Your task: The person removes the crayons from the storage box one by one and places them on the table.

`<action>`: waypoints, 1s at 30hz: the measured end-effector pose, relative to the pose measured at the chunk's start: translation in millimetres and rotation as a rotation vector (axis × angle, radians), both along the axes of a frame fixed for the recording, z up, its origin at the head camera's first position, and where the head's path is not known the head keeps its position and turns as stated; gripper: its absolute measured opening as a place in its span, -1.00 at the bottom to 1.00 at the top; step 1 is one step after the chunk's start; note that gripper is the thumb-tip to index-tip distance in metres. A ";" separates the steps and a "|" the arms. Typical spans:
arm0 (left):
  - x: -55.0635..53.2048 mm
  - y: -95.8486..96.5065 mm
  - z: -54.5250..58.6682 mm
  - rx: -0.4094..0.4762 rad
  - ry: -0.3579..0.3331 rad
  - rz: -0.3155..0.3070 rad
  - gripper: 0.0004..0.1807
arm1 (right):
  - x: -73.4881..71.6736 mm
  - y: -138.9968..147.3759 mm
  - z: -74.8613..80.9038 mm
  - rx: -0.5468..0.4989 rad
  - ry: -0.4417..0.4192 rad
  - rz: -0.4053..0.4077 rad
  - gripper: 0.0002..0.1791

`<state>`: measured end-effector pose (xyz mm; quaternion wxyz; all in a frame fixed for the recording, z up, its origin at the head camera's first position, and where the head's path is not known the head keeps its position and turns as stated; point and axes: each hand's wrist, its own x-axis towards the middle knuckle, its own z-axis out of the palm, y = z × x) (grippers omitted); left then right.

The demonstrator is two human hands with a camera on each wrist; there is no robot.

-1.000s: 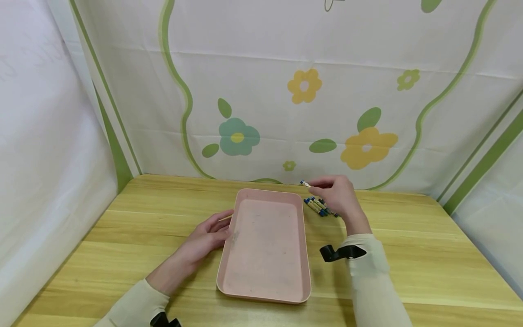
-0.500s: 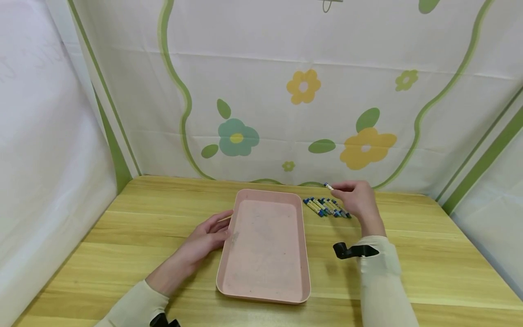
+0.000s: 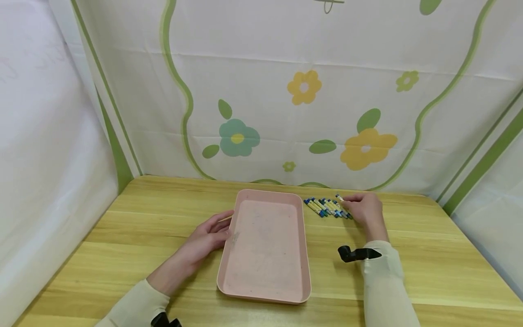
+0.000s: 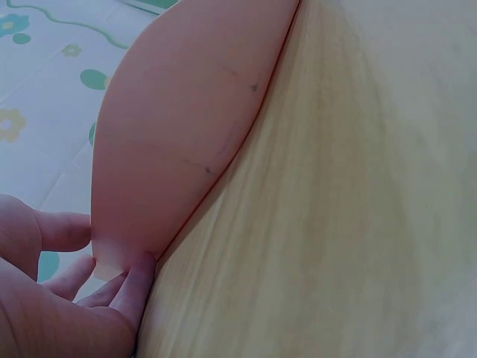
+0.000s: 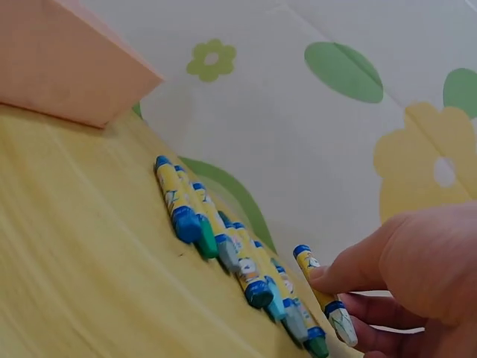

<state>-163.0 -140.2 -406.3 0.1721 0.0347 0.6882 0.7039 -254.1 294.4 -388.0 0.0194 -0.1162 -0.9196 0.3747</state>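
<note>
My right hand (image 3: 365, 211) pinches a crayon (image 5: 302, 257) with a yellow-and-blue wrapper and a pale, whitish tip between thumb and fingers. It is at the right end of a row of several crayons (image 3: 318, 207), which lie slanted side by side on the table. Blue, green and greyish tips show on them in the right wrist view. A shallow pink tray (image 3: 265, 250) lies left of the row, its bottom bare apart from faint marks. Against the tray's left side rests my left hand (image 3: 204, 236), its fingers touching the outer wall and rim.
The wooden table (image 3: 429, 263) carries the tray and crayons. A white cloth backdrop (image 3: 261, 91) with flowers and leaves hangs along the far edge, and white cloth (image 3: 57, 159) hangs at the left side as well.
My right hand has carried the pinched crayon rightward past the row, then lowered it toward the row's right end. More of the row shows now. The left hand and tray stay put.
</note>
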 end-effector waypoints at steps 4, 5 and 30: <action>-1.1 0.3 -0.3 0.002 -0.001 -0.002 -0.34 | -1.1 3.5 -5.1 0.060 -0.026 -0.006 -0.64; -1.3 0.2 -0.5 0.003 -0.001 -0.002 -0.34 | -1.3 3.9 -5.8 0.069 -0.033 -0.008 -0.64; -0.9 1.3 -2.7 0.009 0.005 0.000 -0.34 | -0.2 3.1 1.8 -0.030 -0.068 0.021 -0.47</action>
